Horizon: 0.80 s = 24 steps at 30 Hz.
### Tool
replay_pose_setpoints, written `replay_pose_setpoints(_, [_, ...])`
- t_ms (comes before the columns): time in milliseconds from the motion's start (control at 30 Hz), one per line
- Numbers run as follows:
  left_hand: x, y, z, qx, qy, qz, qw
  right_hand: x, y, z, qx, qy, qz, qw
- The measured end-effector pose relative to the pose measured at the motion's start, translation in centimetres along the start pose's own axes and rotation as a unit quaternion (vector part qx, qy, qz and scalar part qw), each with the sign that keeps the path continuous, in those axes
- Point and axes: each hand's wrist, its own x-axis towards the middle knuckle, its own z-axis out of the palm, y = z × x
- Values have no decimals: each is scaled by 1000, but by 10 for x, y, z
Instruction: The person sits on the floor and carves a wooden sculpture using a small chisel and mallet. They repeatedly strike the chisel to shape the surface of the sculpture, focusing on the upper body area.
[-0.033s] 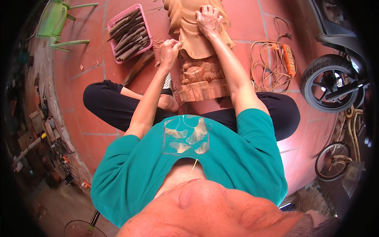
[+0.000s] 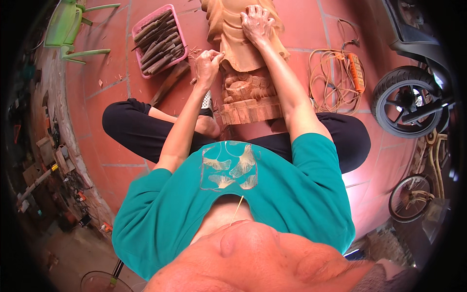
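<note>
A carved wooden statue [image 2: 238,51] with flowing, draped folds lies in front of me between my legs. Its rougher, reddish base [image 2: 250,111] is the end nearest my body. My right hand [image 2: 257,27] rests flat on the smooth folds, fingers spread. At the statue's left edge, my left hand [image 2: 208,65] is closed in a pinch against the rim of the drapery. Whatever sits between those fingers, if anything, is too small to make out.
A pink basket [image 2: 183,45] full of wooden-handled carving tools [image 2: 158,41] stands left, a long wooden piece [image 2: 170,83] beside it. To the right lie a coiled cord [image 2: 316,80] and an orange power strip [image 2: 356,73], near a motorbike wheel [image 2: 406,102]. A green chair [image 2: 65,24] stands far left.
My left hand has shifted very slightly left and nearer to me along the statue's edge. The right hand keeps its place.
</note>
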Motion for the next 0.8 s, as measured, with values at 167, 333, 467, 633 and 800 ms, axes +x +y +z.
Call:
replay_pose_setpoints(167, [18,3,-6,-35,-19,-17,999,6,-9,-1,-11,21,1,1000])
replay_pose_setpoints(333, [73,0,5,56,-51,-17,997,8,-7,5,-3,39,1,999])
replay_pose_setpoints(467, [54,-5,-10,135,-140,83,977,4,-12,-4,-22,-3,-7,1000])
replay_pose_setpoints(633, [52,4,-23,107,-177,120,971,5,-2,8,-30,32,2,999])
replay_pose_setpoints(800, [88,-6,-4,220,-71,146,962,3,-6,14,-8,39,-7,999])
